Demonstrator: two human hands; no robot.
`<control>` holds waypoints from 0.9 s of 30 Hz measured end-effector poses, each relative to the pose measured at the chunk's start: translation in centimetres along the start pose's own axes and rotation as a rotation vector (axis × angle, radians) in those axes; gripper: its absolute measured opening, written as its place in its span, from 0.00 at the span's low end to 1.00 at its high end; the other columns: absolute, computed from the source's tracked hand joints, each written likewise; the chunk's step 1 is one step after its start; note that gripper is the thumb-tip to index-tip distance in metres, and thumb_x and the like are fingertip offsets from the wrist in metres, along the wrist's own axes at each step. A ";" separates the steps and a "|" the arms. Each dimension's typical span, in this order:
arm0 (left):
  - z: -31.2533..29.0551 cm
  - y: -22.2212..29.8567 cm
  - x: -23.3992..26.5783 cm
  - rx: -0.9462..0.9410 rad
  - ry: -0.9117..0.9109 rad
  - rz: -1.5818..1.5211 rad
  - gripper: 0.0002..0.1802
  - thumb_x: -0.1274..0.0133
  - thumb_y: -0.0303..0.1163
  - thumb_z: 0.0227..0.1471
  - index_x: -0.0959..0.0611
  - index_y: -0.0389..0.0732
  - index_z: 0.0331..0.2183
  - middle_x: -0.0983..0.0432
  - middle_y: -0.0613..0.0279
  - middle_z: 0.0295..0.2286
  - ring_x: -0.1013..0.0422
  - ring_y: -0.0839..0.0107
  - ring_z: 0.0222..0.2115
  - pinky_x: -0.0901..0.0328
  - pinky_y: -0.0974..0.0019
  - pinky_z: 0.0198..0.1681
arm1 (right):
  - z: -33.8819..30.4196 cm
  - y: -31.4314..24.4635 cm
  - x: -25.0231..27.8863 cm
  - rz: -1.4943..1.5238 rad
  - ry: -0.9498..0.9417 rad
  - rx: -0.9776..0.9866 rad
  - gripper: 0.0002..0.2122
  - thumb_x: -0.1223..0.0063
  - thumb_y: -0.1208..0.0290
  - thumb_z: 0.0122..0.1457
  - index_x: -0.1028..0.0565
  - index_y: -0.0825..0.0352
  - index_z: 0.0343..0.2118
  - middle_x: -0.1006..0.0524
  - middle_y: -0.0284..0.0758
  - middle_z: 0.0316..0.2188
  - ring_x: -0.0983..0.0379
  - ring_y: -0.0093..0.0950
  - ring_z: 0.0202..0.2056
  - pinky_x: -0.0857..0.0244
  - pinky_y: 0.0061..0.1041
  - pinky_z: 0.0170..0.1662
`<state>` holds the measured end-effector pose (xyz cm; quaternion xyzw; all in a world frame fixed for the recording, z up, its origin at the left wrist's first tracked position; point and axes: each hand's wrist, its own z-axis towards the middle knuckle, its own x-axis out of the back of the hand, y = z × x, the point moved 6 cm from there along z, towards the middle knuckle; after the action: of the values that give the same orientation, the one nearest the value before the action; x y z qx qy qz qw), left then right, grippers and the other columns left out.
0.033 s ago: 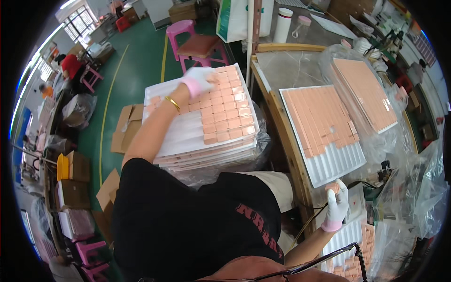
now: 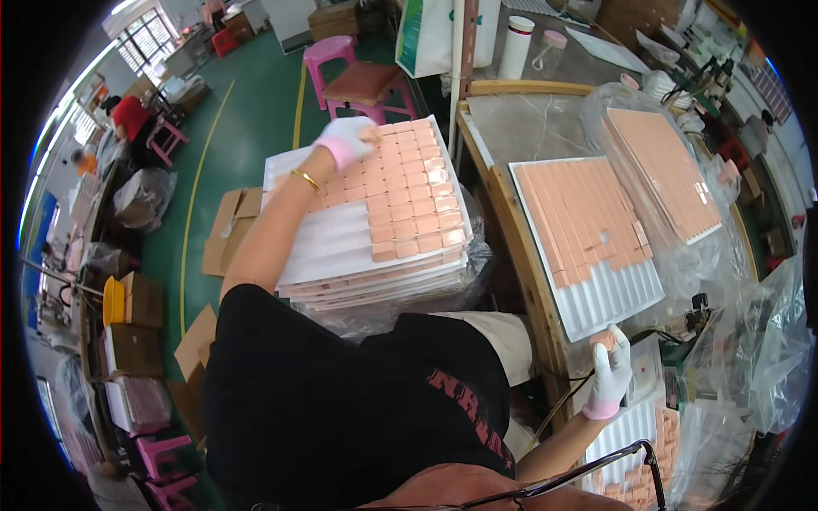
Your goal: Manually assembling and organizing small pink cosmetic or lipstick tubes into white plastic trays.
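1. Over the far part of the stacked tray (image 2: pixel 319 243), the gloved left hand (image 2: pixel 345 140) has shifted slightly leftward, leaving a few more pink tiles (image 2: pixel 405 192) visible near the far edge.
2. Reading of the change: the left hand's work seems to have moved along the tile rows. Whether a tile was added or only straightened cannot be told.
3. Left hand state: fingers bent down and bunched toward the tiles, blurred; cannot tell whether they pinch one.
4. Right hand (image 2: pixel 608 375) state: thumb and fingers pinching a single pink piece (image 2: pixel 601 340); pose looks unchanged.
5. Tile positions: rows beneath the left hand and to its right, some toward its near left. Near-left part of the stacked tray is bare white.
6. Held piece: just beside the near edge of the table tray (image 2: pixel 596 302), contact unclear. Pink strips (image 2: pixel 571 209) cover that tray's far part; the wooden edge (image 2: pixel 518 255) runs between both trays.
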<state>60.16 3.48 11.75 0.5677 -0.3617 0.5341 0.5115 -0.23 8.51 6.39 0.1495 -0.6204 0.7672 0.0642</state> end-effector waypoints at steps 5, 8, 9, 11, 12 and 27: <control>2.0 -6.9 -1.0 0.128 0.121 0.098 0.08 0.50 0.34 0.46 0.21 0.44 0.31 0.24 0.50 0.33 0.29 0.51 0.35 0.34 0.56 0.40 | 0.3 -0.2 -1.3 0.065 0.008 -0.070 0.16 0.44 0.68 0.53 0.28 0.74 0.41 0.30 0.36 0.42 0.34 0.25 0.44 0.44 0.24 0.50; 2.7 -7.5 -2.5 0.167 0.021 0.111 0.09 0.48 0.33 0.45 0.21 0.43 0.33 0.24 0.50 0.34 0.29 0.51 0.38 0.34 0.58 0.42 | 0.0 -0.8 -1.5 0.092 0.028 -0.097 0.10 0.44 0.72 0.51 0.24 0.74 0.34 0.30 0.39 0.45 0.35 0.30 0.47 0.44 0.28 0.52; 2.4 -7.1 -2.8 0.180 -0.043 0.132 0.10 0.47 0.32 0.44 0.20 0.43 0.33 0.24 0.51 0.34 0.29 0.51 0.38 0.34 0.58 0.42 | -0.1 -1.0 -1.5 0.088 0.025 -0.081 0.11 0.45 0.73 0.51 0.24 0.75 0.34 0.30 0.39 0.45 0.35 0.29 0.46 0.44 0.28 0.52; 1.7 -6.8 -2.3 0.181 -0.096 0.120 0.12 0.48 0.29 0.43 0.21 0.41 0.35 0.25 0.49 0.36 0.29 0.51 0.39 0.35 0.59 0.44 | -0.4 -1.4 -1.5 0.090 0.043 -0.093 0.12 0.45 0.73 0.51 0.25 0.76 0.36 0.30 0.38 0.45 0.35 0.29 0.46 0.44 0.27 0.52; 1.4 -6.7 -2.1 0.168 -0.101 0.111 0.14 0.48 0.29 0.43 0.21 0.41 0.37 0.25 0.48 0.37 0.30 0.51 0.40 0.35 0.60 0.45 | -0.7 -1.5 -1.5 0.095 0.056 -0.103 0.13 0.45 0.73 0.52 0.26 0.77 0.37 0.30 0.37 0.44 0.34 0.28 0.45 0.44 0.27 0.52; -3.2 -8.0 -1.8 0.181 -0.296 -0.150 0.21 0.52 0.27 0.45 0.24 0.42 0.45 0.25 0.50 0.41 0.31 0.55 0.44 0.36 0.62 0.48 | -0.4 -1.5 -2.2 0.119 0.020 -0.059 0.17 0.46 0.75 0.53 0.31 0.78 0.45 0.30 0.36 0.41 0.34 0.25 0.43 0.42 0.23 0.49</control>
<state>66.75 8.07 8.17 0.7092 -0.3401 0.4353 0.4381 2.18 9.47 7.05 0.1025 -0.6501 0.7524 0.0289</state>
